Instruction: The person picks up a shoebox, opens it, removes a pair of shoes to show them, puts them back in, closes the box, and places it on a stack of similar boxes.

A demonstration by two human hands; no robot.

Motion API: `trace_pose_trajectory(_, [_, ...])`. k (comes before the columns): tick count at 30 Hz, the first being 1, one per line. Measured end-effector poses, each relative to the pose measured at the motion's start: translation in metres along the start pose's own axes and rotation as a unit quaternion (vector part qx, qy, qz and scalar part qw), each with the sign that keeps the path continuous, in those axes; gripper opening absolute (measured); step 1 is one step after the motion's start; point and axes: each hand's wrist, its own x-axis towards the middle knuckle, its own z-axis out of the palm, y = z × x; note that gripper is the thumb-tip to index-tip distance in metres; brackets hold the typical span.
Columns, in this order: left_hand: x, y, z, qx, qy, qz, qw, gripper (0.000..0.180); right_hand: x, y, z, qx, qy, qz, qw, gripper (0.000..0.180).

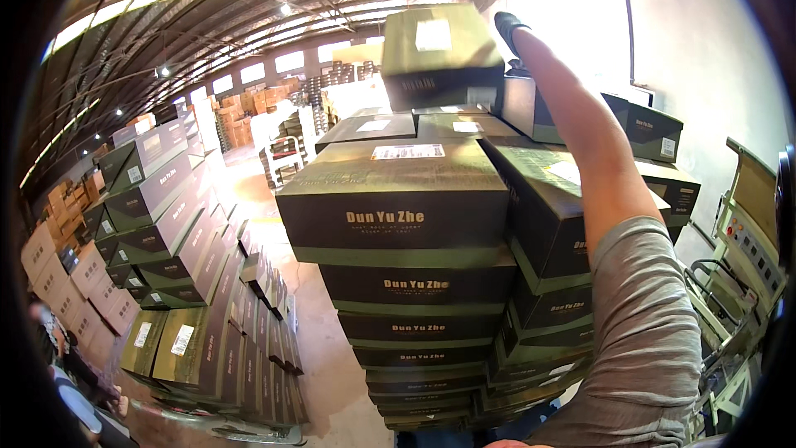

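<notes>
Gloved right fingers point(505, 25) sit beside the topmost box point(441, 60); open or clenched, I cannot tell.

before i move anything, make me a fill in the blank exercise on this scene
In the picture, the right hand is at the highest box's ____ side.
That box's white label is on its ____ face.
The right arm's sleeve is coloured ____.
Another person shows at the picture's lower ____.

Missing words: right; top; grey; left
</notes>
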Motion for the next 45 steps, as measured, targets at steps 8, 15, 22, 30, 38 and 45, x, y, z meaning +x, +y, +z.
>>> trace_pose_trajectory(8, [-0.017,0.0,0.001,0.001,0.008,-0.019,1.0,0.035,0.004,0.012,0.013,-0.308,-0.068,-0.004,0.949,0.052])
trace_pose_trajectory(15, [-0.043,0.002,0.008,-0.001,0.013,-0.019,1.0,0.035,-0.078,-0.003,-0.015,-0.406,-0.244,-0.002,0.881,0.045])
trace_pose_trajectory(22, [-0.075,0.003,0.02,-0.001,0.015,-0.012,1.0,0.036,-0.144,0.017,-0.05,-0.606,-0.212,-0.177,0.746,0.049])
trace_pose_trajectory(30, [-0.13,0.018,0.032,0.027,0.035,-0.019,0.999,0.036,-0.386,0.137,-0.092,-0.38,0.014,-0.684,0.622,0.041])
trace_pose_trajectory(38, [-0.204,0.068,0.087,0.057,0.013,-0.047,0.997,0.038,-0.429,0.315,-0.121,-0.06,-0.158,-0.658,0.734,0.024])
trace_pose_trajectory(45, [-0.342,0.166,0.136,0.13,-0.089,-0.143,0.977,0.031,-0.541,0.446,-0.088,0.047,-0.455,-0.546,0.702,0.02])
